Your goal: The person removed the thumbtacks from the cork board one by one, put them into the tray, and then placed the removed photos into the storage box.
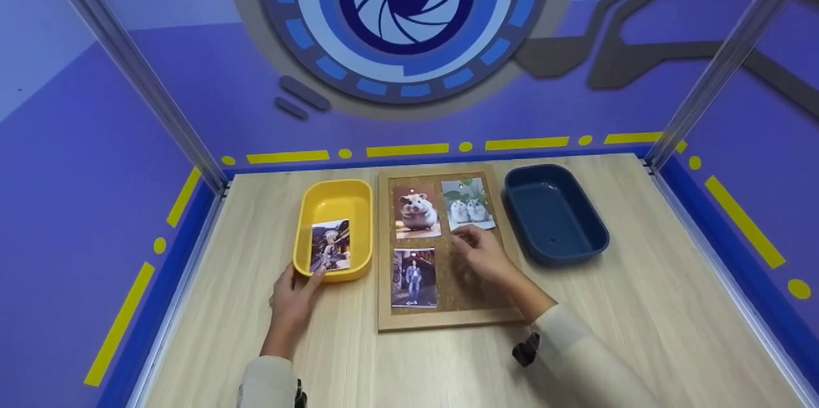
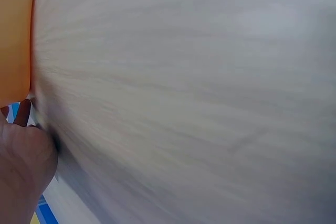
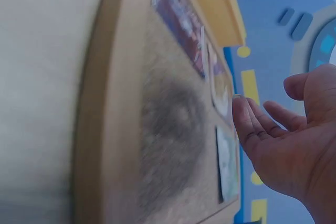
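Note:
A yellow tray [image 1: 334, 194] stands on the table with a photo [image 1: 331, 243] of a person lying in it. My left hand [image 1: 293, 299] grips the tray's near left corner, its thumb over the rim by the photo's lower edge. Right of the tray lies a wood-framed cork board [image 1: 470, 280]. It bears a hamster photo [image 1: 417, 213] at upper left, a photo of two small animals with leaves [image 1: 469, 206] at upper right, and a photo of a standing person [image 1: 413, 277] at lower left. Over the board hovers my right hand [image 1: 483, 256], fingers loosely bent, holding nothing visible.
A dark blue tray [image 1: 556, 213] stands right of the board, with a small dark speck inside. The pale wooden table [image 1: 640, 306] is bounded by blue and purple panels [image 1: 409, 130] at the back and sides, with metal posts at the corners.

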`<state>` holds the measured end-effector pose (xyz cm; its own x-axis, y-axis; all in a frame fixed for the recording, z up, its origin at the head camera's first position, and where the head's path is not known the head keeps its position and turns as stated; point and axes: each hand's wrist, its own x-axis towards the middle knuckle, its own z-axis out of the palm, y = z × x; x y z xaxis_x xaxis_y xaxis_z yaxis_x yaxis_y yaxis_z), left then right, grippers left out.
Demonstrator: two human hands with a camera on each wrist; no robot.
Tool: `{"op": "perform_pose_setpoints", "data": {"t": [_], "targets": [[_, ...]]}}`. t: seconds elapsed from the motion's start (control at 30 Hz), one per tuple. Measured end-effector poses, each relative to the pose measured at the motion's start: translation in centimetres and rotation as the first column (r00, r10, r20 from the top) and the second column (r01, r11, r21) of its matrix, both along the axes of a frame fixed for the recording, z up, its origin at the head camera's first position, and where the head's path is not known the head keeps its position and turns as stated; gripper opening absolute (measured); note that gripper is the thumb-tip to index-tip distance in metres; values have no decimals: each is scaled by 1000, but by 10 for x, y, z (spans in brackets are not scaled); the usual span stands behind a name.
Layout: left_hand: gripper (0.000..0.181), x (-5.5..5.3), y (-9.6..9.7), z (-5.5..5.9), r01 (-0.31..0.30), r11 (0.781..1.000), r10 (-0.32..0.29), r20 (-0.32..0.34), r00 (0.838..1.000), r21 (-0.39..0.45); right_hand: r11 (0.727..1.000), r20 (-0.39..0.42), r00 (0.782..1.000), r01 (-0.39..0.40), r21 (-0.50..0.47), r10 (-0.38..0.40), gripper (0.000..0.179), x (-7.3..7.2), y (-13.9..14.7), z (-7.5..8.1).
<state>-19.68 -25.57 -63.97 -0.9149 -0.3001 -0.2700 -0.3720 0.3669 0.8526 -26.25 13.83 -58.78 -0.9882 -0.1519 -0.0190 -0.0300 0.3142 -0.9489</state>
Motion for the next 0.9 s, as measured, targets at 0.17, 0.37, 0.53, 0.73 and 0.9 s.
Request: {"op": "perform_pose_setpoints", "data": {"t": [0.17, 0.37, 0.53, 0.73, 0.9], "targets": [[95, -1, -2, -1, -2, 1000, 2, -9, 1000, -10, 1000, 47, 999, -5, -27, 7, 32, 4, 6, -10], [94, -2, 0, -3, -2, 1000, 1, -37, 999, -25, 995, 89, 994, 75, -62, -70, 43, 8, 9, -19], [95, 7, 4, 1, -39, 999, 39, -6, 999, 16, 989, 123, 988, 110, -100, -98, 46, 11, 7, -22], [79, 24, 28, -1, -191, 982, 190, -74, 979, 1, 988, 127, 988, 99, -122, -83, 43, 15, 3, -25], [49, 35, 59, -1, -223, 973, 217, -105, 970, -52, 986, 94, 992, 94, -139, -81, 43, 16, -1, -25]]}}
